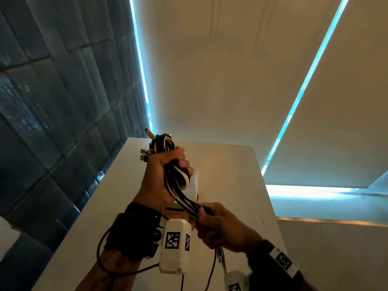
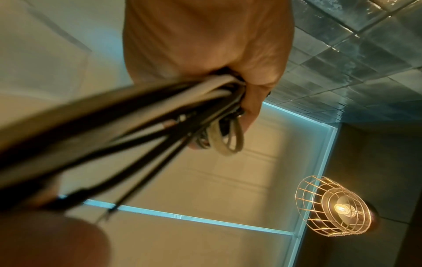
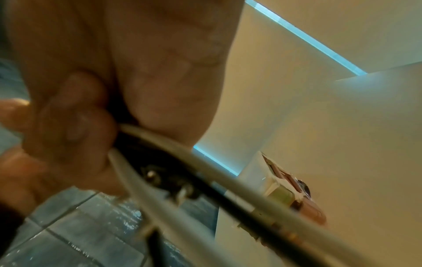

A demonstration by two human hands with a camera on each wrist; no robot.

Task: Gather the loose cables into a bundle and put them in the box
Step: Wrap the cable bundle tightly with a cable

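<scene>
Left hand (image 2: 205,45) fills the top, fingers curled round the cables (image 2: 164,108), black and pale, which stream blurred toward eight o'clock. Small loops hang below the fist. A caged lamp (image 2: 333,207) glows at four o'clock, tiles (image 2: 365,45) at two.

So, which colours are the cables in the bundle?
The cable bundle mixes black and white or cream cables; the head view shows it best.
</scene>
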